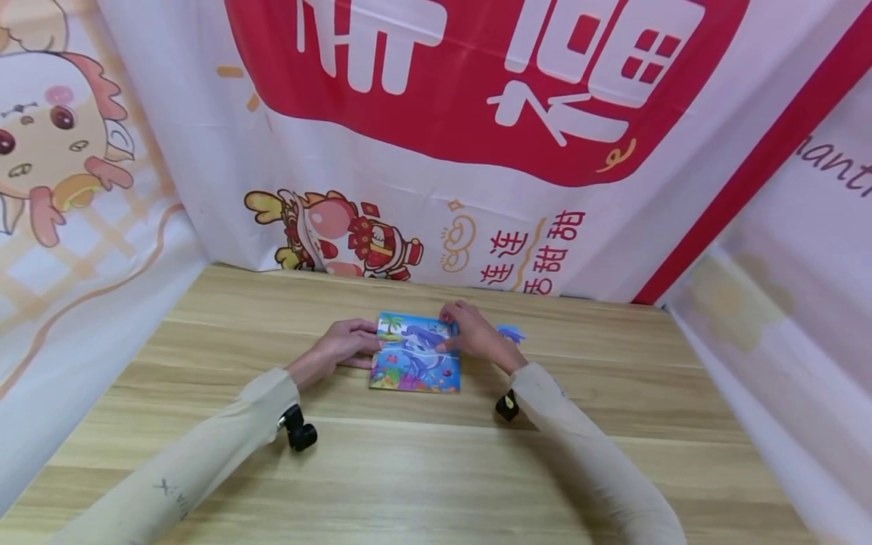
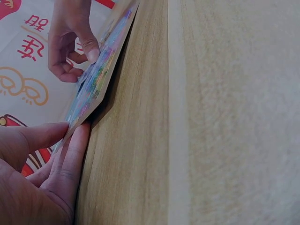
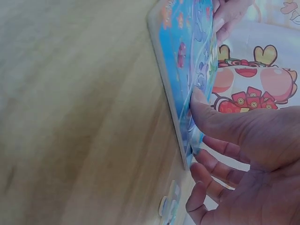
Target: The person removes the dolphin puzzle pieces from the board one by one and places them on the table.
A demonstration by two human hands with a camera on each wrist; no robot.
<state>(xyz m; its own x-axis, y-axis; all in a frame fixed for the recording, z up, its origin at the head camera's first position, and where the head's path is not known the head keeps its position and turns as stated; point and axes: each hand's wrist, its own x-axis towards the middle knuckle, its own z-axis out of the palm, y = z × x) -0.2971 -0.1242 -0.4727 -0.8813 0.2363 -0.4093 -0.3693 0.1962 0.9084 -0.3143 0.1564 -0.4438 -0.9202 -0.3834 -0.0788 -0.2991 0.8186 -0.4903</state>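
Note:
A square jigsaw puzzle (image 1: 414,372) with a blue sea picture, a dolphin and a palm tree lies before me on the wooden table. My left hand (image 1: 345,342) grips its left edge, with the thumb (image 2: 52,133) on top and fingers underneath. In the left wrist view, a dark shadow runs beneath the board's near edge. At the upper right corner, my right hand (image 1: 478,333) has its thumb (image 3: 202,105) on the picture and its other fingers curled at the far edge. A small dark gap shows in the picture near those fingertips.
Just right of my right hand, a loose blue puzzle piece (image 1: 511,333) lies on the table (image 1: 409,469). A printed white and red cloth (image 1: 436,136) hangs behind the table, with further cloths at both sides. Black wrist cameras (image 1: 298,430) sit on both sleeves.

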